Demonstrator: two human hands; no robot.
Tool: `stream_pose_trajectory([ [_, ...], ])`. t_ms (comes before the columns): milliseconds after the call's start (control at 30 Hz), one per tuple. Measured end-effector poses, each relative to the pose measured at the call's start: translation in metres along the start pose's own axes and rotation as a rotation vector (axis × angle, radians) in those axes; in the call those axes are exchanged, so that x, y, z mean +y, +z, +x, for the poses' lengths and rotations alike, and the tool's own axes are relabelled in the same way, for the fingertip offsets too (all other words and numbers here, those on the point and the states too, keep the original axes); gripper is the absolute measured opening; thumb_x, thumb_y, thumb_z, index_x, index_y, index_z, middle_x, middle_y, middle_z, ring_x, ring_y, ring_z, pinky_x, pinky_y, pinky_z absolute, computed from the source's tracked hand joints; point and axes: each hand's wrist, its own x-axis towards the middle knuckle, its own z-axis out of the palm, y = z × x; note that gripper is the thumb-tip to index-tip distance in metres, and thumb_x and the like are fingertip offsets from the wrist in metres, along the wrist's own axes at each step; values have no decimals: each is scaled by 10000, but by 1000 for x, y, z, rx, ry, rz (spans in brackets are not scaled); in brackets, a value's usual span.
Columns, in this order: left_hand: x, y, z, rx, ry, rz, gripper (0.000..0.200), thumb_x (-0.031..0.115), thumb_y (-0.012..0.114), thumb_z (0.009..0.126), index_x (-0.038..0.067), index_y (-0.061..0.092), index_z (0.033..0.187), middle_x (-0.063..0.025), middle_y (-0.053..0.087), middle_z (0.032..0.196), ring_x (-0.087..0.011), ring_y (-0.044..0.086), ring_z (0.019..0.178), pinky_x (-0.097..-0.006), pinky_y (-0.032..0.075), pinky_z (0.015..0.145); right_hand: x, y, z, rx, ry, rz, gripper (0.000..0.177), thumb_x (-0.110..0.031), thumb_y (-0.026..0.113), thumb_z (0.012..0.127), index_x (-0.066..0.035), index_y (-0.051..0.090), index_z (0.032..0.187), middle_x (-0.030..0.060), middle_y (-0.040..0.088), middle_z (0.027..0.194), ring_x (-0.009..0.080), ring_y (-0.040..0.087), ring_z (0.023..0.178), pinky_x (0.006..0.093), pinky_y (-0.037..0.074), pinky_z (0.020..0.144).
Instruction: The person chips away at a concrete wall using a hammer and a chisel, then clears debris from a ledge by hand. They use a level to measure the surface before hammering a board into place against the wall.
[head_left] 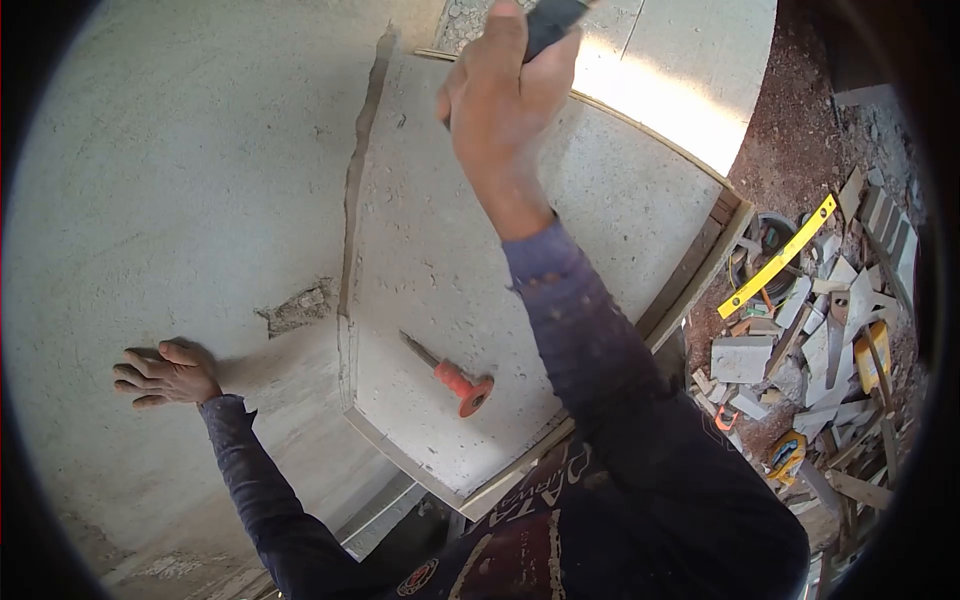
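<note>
While the level (777,256) lies over rubble (742,360) to the right of the slab (450,270), the chisel (460,388) rests on the slab's near half, and the right forearm (590,320) covers part of its right side. Above the slab's far edge the right hand (510,100) is closed round a tool (553,25), its end cut off, its dark handle slanting up rightward; left of the slab, the left hand (168,378), gripping nothing, spreads on the wall (200,200). The chisel lies diagonally, tip toward the slab's wall side.
</note>
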Motion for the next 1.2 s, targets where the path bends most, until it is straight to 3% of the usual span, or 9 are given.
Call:
stream_pose_trajectory([
  [100,4,-3,-1,17,-12,-9,693,605,242,1000,170,266,1539,-145,147,1625,-412,57,1503,-699,-2,1138,84,40,-34,479,-434,-310,365,-322,559,978,32,494,1038,54,522,641,160,528,469,337,428,392],
  [167,8,-6,4,46,-16,-50,701,615,240,997,172,269,1538,-146,149,1625,-417,61,1502,-702,-1,1137,135,11,-102,-362,156,-607,415,-338,573,966,56,501,1076,51,520,659,177,537,515,362,442,413],
  [267,6,-8,-2,-23,-30,-26,703,616,245,997,171,258,1541,-145,145,1626,-417,52,1502,-712,6,1131,26,-17,-71,-480,822,-201,358,-319,586,965,24,497,1013,34,504,655,147,512,496,338,440,401],
  [600,0,-3,-2,20,10,-4,672,570,270,1010,167,238,1547,-135,110,1633,-400,26,1508,-714,-10,1128,97,53,-34,476,-422,-373,341,-294,570,974,21,518,1096,101,599,781,185,531,476,354,463,403],
  [700,6,-2,4,30,13,-27,666,565,277,1011,170,244,1545,-135,117,1630,-397,31,1508,-710,-5,1131,72,24,-57,-411,837,-305,407,-305,576,967,49,523,1161,143,626,862,227,560,495,378,480,427],
  [933,7,-6,1,-11,-15,-1,649,554,288,1011,183,247,1542,-125,136,1625,-390,42,1508,-705,4,1136,-7,0,-4,84,194,225,268,-231,506,998,-57,403,822,5,411,500,125,429,352,296,399,334],
  [1067,6,-8,2,20,-10,-13,652,559,278,1011,184,239,1543,-120,135,1625,-391,42,1508,-704,6,1137,127,36,-33,369,-477,-605,274,-263,541,997,-2,459,1017,23,493,634,122,481,465,304,389,387],
  [1133,4,-4,1,18,6,1,652,562,265,1012,182,234,1542,-124,131,1622,-388,43,1508,-699,3,1140,54,-7,-70,-641,986,-206,341,-301,563,995,14,480,1095,24,509,692,123,479,503,304,386,413],
  [1200,6,1,3,14,14,-13,653,571,261,1010,191,237,1541,-124,120,1625,-389,41,1508,-696,-4,1141,25,-29,-69,-702,912,-263,397,-331,548,994,38,482,1123,65,547,729,156,531,531,342,440,448],
])
